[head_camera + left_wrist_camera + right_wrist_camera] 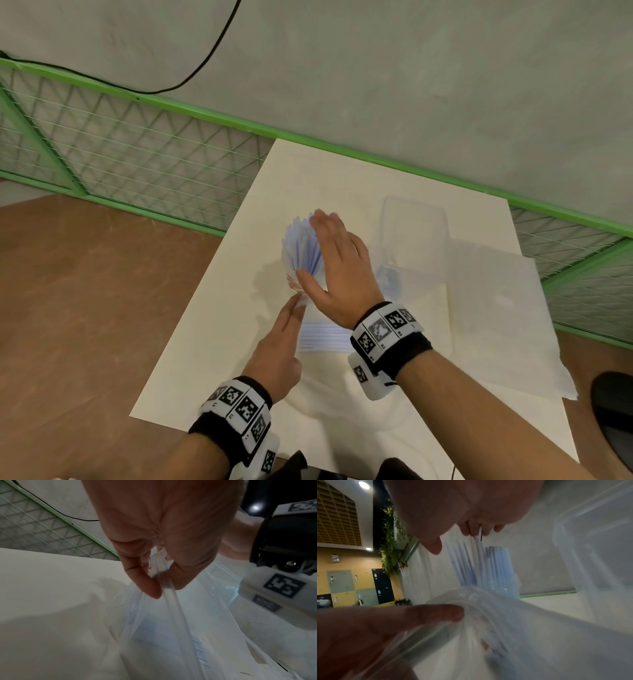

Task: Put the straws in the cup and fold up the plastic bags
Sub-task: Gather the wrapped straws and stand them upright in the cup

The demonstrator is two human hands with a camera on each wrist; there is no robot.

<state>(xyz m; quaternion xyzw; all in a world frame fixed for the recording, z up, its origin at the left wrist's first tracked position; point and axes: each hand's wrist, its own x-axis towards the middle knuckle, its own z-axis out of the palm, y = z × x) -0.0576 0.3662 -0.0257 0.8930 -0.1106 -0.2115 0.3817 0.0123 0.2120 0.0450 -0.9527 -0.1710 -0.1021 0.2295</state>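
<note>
A bundle of pale blue and white straws (pixel 300 245) stands fanned out in a cup, of which only a patterned bit (pixel 294 283) shows. My right hand (pixel 320 246) lies flat against the bundle with straight fingers. In the right wrist view its fingertips (pixel 471 530) touch the tops of the straws (pixel 477 561). My left hand (pixel 297 303) pinches the zip edge of a clear plastic bag (pixel 164 582) between thumb and fingers. More white straws (pixel 323 337) lie in that bag under my right wrist.
A clear plastic box (pixel 414 236) stands right of the cup. Flat clear bags (pixel 496 308) lie at the right on the white board (pixel 212 325). A green mesh fence (pixel 137 154) runs behind it. Brown tabletop (pixel 85 325) lies to the left.
</note>
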